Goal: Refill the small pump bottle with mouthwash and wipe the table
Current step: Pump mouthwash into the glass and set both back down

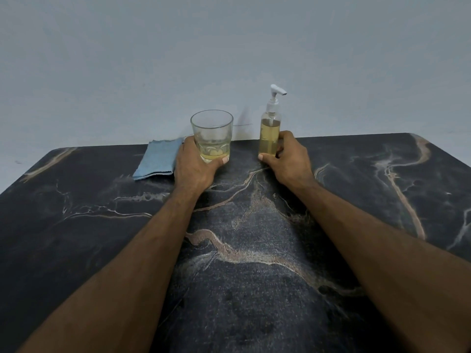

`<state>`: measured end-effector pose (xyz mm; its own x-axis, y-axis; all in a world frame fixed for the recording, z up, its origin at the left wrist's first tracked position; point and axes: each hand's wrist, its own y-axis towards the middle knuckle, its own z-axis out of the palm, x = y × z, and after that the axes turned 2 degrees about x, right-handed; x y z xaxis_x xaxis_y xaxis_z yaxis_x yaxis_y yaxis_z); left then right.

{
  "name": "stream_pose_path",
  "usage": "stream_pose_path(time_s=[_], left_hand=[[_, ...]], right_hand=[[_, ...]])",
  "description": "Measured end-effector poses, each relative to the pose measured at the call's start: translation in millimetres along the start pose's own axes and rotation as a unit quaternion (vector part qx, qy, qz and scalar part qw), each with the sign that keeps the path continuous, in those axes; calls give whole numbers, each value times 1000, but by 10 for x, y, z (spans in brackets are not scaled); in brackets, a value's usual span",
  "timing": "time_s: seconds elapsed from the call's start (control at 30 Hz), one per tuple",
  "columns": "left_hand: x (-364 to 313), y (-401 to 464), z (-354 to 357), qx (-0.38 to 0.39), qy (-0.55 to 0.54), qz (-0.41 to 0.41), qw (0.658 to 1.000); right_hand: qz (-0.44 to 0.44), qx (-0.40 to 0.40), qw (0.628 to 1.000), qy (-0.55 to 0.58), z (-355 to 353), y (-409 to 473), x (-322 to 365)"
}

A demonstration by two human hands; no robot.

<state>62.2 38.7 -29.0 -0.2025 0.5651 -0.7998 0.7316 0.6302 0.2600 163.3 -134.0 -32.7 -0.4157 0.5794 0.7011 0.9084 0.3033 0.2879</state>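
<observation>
A clear glass tumbler (pixel 212 131) with a little yellowish mouthwash in its bottom stands near the far edge of the dark marble table (pixel 254 250). My left hand (pixel 195 164) grips it round the base. To its right stands the small clear pump bottle (pixel 269 136), upright, nearly full of yellowish liquid, with its white pump head screwed on. My right hand (pixel 288 157) grips the bottle's lower part, thumb in front. A folded light blue cloth (pixel 156 159) lies flat just left of my left hand.
A plain grey wall rises right behind the table's far edge. The table's left and right corners are in view, and both of my forearms stretch across its middle.
</observation>
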Motion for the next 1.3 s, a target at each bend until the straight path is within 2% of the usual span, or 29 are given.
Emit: stream_pose_path(time_s=[0.4,1.3], left_hand=[[49,35,56,-12,-6,-14,1000],[110,65,110,-15,3,-14,1000]], right_hand=[[24,14,996,-90,19,73,13],[32,26,996,-80,3,58,13]])
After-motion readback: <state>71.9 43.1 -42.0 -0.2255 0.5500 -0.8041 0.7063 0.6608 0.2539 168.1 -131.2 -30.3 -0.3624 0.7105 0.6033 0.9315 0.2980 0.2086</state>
